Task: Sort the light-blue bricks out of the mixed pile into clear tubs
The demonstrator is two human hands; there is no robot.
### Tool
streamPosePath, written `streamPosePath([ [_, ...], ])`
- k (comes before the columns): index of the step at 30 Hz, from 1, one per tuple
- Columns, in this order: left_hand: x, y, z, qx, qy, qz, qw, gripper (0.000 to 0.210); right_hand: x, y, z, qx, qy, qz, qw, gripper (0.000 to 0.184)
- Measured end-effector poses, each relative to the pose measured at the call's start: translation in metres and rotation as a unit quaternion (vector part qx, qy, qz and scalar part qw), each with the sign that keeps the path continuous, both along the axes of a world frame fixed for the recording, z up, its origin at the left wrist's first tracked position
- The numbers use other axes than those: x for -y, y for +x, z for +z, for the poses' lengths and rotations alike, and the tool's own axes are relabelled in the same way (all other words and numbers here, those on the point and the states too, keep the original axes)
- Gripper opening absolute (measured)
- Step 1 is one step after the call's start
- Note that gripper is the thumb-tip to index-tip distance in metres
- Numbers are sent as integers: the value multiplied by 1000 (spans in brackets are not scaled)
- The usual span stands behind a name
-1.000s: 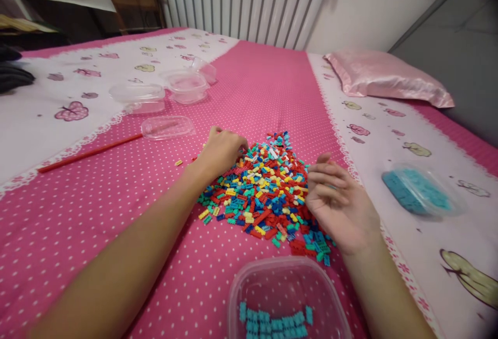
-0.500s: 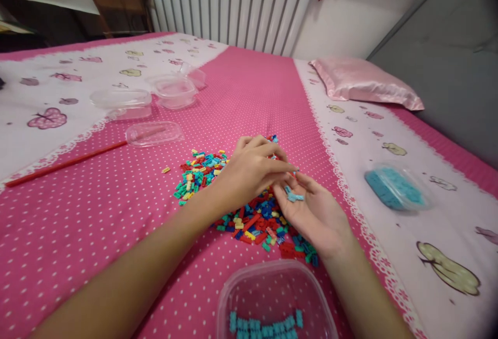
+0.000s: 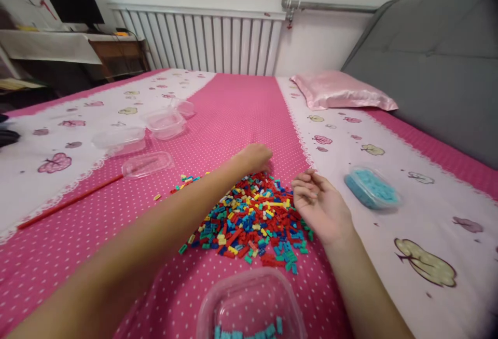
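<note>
A loose pile of small coloured building bricks (image 3: pixel 252 219) lies on the pink dotted bedspread. My left hand (image 3: pixel 254 157) is at the pile's far edge, its back toward me; the fingers point down, hidden and slightly blurred. At the right side of the pile my right hand (image 3: pixel 322 206) is palm up with its fingers curled inward. Light-blue bricks lay in that palm a moment earlier; now the fingers cover the spot. Closest to me stands a clear plastic box (image 3: pixel 252 276) with light-blue bricks (image 3: pixel 249 334) at its near end.
On the right is a clear box full of turquoise bricks (image 3: pixel 371 188). Clear empty containers (image 3: pixel 165 123) and a lid (image 3: pixel 148 165) lie at the left, beside a thin red stick (image 3: pixel 73 201). A pink pillow (image 3: pixel 342 90) rests near the grey headboard (image 3: pixel 428 58).
My left hand has left my right palm and moved to the pile's far edge. The right-hand fingers have curled in over the palm. The view has tilted up.
</note>
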State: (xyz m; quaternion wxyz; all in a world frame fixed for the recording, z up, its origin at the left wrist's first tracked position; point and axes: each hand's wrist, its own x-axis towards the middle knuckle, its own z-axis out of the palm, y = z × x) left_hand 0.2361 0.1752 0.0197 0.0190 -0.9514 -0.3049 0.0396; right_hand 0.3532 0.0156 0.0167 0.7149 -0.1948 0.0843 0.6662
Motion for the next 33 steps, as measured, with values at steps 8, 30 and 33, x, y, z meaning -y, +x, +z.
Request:
streamPosePath([
  [8, -30, 30, -2, -136, -49, 26, 989, 35, -2, -1, 3, 1, -7, 15, 1000, 30],
  [30, -64, 23, -7, -89, -30, 90, 992, 36, -2, 17, 8, 36, -4, -32, 999, 27],
  [33, -61, 22, -11, -101, -13, 89, 991, 36, -3, 15, 7, 37, 0, -27, 999, 26],
])
